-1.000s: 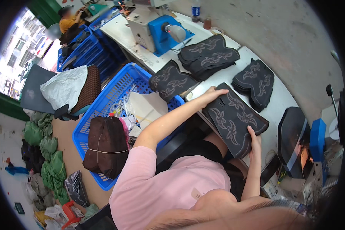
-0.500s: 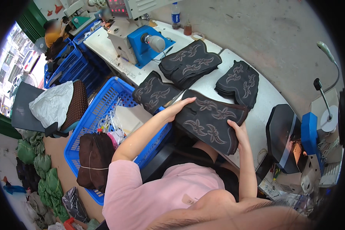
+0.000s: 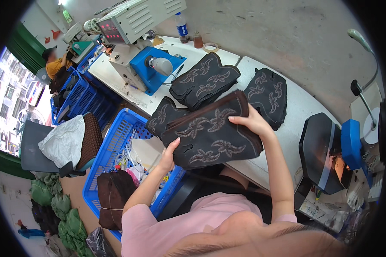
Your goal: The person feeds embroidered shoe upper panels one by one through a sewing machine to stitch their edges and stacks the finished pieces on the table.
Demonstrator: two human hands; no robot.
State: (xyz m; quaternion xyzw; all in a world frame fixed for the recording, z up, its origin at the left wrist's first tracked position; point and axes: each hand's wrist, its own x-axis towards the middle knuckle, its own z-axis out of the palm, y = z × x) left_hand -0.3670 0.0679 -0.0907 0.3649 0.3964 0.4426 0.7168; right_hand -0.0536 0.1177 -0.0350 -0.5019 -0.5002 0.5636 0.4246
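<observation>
Between my two hands is a stack of black boot-shaft-shaped pieces (image 3: 210,139) with pale stitched scroll patterns and brown edging, raised at a tilt over the table's front edge. My left hand (image 3: 169,157) grips its near left end, thumb on top. At the far right corner my right hand (image 3: 254,121) clasps it, thumb on the upper face, other fingers hidden behind. Similar stitched black stacks lie beyond it: a large one (image 3: 206,83) at the back, another (image 3: 268,96) to the right, and a third (image 3: 161,115) at left, partly covered by the held stack.
On the white table (image 3: 283,150) stand a machine with a blue base (image 3: 141,70), a bottle (image 3: 182,29) and a tape roll (image 3: 210,47). A blue crate (image 3: 99,159) at left carries a tied brown bundle (image 3: 115,195). A dark angular panel (image 3: 319,150) is at right.
The held stack has turned and tipped up, its far edge higher. My left hand has moved from its far left corner to the near left end; my right hand has gone to the far right corner.
</observation>
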